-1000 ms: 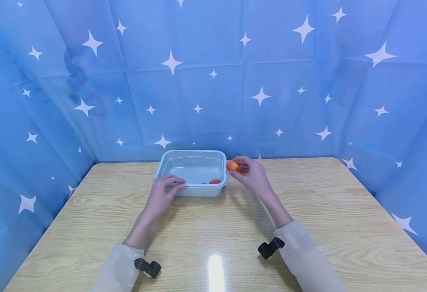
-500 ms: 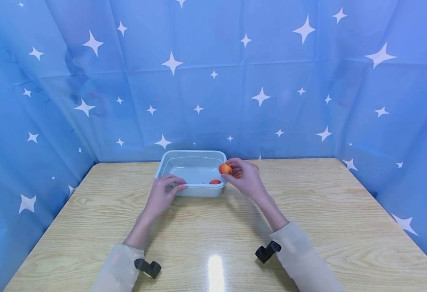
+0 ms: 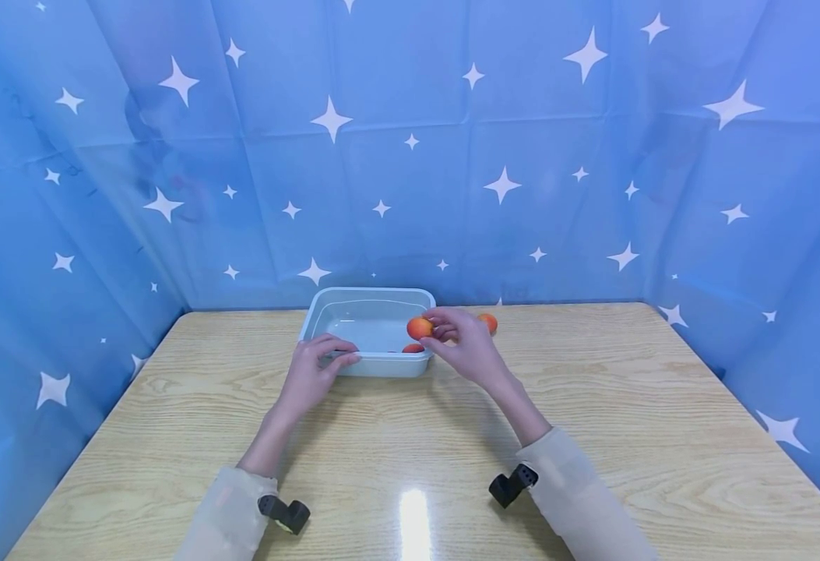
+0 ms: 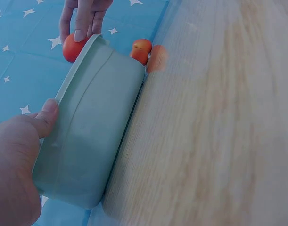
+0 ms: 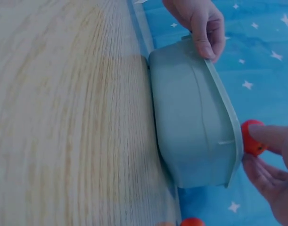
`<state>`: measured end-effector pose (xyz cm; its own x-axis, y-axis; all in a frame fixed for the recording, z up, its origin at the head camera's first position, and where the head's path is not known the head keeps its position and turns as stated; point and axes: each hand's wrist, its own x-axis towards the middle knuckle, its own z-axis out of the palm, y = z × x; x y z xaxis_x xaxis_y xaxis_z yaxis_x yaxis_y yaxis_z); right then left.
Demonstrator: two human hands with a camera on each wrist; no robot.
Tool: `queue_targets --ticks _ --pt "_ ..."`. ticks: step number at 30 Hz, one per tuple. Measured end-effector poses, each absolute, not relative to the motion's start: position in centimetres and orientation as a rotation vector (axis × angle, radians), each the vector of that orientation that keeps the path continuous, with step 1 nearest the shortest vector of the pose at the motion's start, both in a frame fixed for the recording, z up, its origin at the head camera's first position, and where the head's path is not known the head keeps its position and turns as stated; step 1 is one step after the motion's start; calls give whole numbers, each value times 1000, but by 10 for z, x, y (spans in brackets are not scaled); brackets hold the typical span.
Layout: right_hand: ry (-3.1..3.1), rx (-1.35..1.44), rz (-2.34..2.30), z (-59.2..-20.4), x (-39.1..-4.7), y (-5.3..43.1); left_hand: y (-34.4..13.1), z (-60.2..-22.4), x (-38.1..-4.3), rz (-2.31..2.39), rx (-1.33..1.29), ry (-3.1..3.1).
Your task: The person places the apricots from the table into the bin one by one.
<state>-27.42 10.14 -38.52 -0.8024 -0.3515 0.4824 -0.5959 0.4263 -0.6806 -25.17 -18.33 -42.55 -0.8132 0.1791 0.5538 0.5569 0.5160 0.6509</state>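
Note:
A pale blue-green plastic box [image 3: 381, 365] stands near the table's back edge. My left hand [image 3: 314, 372] pinches its front rim, thumb [image 4: 48, 110] outside. Over the box's right end my right hand [image 3: 469, 351] holds a round orange-red fruit [image 3: 419, 327] between thumb and fingertips; the same fruit [image 5: 252, 137] shows beside the rim in the right wrist view. Inside the box, at the front right, lies another orange-red fruit [image 3: 413, 349], partly hidden by the wall. More fruits [image 4: 142, 45] lie on the table just past the box's right end.
Behind my right hand, one loose fruit [image 3: 489, 323] sits on the table. The wood-grain table [image 3: 353, 452] extends toward me and to both sides. A blue curtain [image 3: 410, 234] with white stars hangs right behind the back edge.
My right hand has moved left with its fruit, from beside the box to over its right end. A loose fruit behind that hand has come into sight. The left hand stays put.

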Motion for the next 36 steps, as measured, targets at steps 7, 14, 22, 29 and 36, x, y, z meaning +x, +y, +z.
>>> queue_targets --ticks 7,14,22,29,36 --pt "-2429 828 1301 -386 -275 102 -184 -426 -252 -1232 -608 -2345" --pt "-2430 831 1259 -383 -277 102 -183 -426 -252 -1233 -613 -2350" --pt "-2421 827 1284 -376 -281 103 -183 -425 -252 -1222 -615 -2341" --pt "-2416 786 1298 -373 -285 108 -184 -426 -253 -1222 -627 -2331" --pt "-2415 727 1315 -368 -291 115 -184 -425 -251 -1220 -619 -2337"
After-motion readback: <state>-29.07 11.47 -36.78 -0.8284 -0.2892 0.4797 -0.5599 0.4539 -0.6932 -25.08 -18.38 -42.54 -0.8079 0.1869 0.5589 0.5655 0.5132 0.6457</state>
